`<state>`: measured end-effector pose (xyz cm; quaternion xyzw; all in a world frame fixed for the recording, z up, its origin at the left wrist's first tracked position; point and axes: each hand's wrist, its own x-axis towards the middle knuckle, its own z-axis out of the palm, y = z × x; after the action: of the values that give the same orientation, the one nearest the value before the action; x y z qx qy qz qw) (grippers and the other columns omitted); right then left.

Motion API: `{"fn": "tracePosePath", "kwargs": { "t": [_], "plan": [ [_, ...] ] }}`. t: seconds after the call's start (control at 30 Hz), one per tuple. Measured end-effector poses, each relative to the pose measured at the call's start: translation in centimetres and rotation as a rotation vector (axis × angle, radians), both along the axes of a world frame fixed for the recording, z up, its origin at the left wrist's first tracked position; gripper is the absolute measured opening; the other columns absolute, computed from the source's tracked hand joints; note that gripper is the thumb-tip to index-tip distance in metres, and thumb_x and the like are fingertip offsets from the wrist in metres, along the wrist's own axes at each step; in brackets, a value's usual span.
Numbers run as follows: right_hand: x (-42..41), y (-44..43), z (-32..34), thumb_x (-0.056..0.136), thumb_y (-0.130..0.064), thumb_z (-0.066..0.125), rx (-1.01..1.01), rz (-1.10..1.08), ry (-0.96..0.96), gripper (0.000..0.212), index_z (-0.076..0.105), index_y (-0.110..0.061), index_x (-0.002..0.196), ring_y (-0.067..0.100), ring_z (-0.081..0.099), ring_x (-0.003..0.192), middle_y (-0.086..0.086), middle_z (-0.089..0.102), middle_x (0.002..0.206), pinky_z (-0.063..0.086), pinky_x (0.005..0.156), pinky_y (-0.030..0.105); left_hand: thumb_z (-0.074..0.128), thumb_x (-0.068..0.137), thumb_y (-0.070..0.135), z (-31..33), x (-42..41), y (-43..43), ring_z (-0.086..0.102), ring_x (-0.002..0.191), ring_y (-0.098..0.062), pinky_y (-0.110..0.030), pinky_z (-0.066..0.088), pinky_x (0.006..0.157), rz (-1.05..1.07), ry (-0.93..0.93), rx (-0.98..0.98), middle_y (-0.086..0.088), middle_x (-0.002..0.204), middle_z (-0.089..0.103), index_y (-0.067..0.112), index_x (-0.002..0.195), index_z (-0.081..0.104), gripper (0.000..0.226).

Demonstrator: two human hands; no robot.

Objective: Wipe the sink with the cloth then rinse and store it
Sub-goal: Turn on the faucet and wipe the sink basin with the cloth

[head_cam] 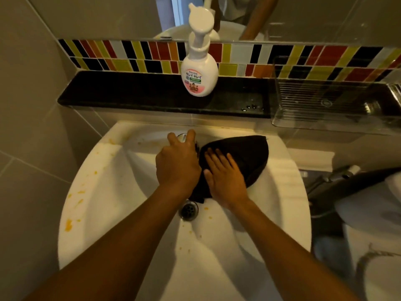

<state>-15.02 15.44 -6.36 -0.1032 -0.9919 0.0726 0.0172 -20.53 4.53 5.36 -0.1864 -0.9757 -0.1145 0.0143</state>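
A white round sink (91, 205) fills the middle of the view, with orange stains on its left rim and specks near the drain (188, 210). A black cloth (245, 153) lies over the back right of the basin. My right hand (223, 179) presses flat on the cloth with fingers spread. My left hand (176, 164) is wrapped around the chrome tap (181, 137) at the back of the sink, which is mostly hidden under the fingers.
A white soap pump bottle (199, 77) stands on the black ledge (130, 92) behind the sink. A clear plastic tray (325, 105) sits on the ledge at right. Coloured mosaic tiles and a mirror are above. A toilet and spray hose are at right.
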Motion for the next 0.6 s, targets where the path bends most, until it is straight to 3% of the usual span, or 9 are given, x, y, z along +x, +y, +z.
{"fn": "tracePosePath", "kwargs": {
  "t": [0.13, 0.3, 0.47, 0.6],
  "plan": [
    [2.7, 3.8, -0.6, 0.098, -0.05, 0.016, -0.065, -0.141, 0.039, 0.06, 0.012, -0.023, 0.151, 0.016, 0.01, 0.148, -0.001, 0.017, 0.16, 0.005, 0.121, 0.038, 0.068, 0.086, 0.024, 0.3, 0.0, -0.2, 0.06, 0.106, -0.033, -0.036, 0.055, 0.082, -0.016, -0.037, 0.001, -0.017, 0.139, 0.042, 0.028, 0.143, 0.033, 0.066],
    [-0.7, 0.2, -0.3, 0.099, -0.042, 0.018, -0.131, -0.441, 0.107, 0.057, 0.018, -0.016, 0.15, 0.021, 0.012, 0.148, 0.004, 0.02, 0.159, 0.004, 0.121, 0.043, 0.066, 0.087, 0.026, 0.4, -0.1, 0.0, 0.061, 0.103, -0.033, -0.034, 0.054, 0.079, -0.027, -0.016, 0.013, -0.017, 0.136, 0.043, 0.026, 0.141, 0.035, 0.063],
    [-2.9, -3.8, -0.1, 0.098, -0.04, 0.036, -0.106, -0.18, 0.076, 0.05, 0.043, -0.013, 0.139, 0.025, 0.031, 0.142, 0.008, 0.042, 0.149, 0.019, 0.119, 0.045, 0.06, 0.091, 0.03, 0.2, 0.0, 0.0, 0.061, 0.103, -0.032, -0.033, 0.054, 0.076, -0.002, 0.004, -0.019, -0.016, 0.134, 0.045, 0.027, 0.14, 0.036, 0.054],
    [-1.2, -0.9, -0.2, 0.097, -0.05, 0.007, -0.035, 0.001, 0.031, 0.065, 0.026, -0.014, 0.148, 0.02, 0.017, 0.147, 0.005, 0.027, 0.157, 0.008, 0.12, 0.037, 0.061, 0.091, 0.028, 0.3, 0.0, 0.0, 0.061, 0.103, -0.033, -0.034, 0.054, 0.076, 0.007, 0.024, -0.023, -0.017, 0.135, 0.045, 0.026, 0.141, 0.036, 0.056]
  ]
}}
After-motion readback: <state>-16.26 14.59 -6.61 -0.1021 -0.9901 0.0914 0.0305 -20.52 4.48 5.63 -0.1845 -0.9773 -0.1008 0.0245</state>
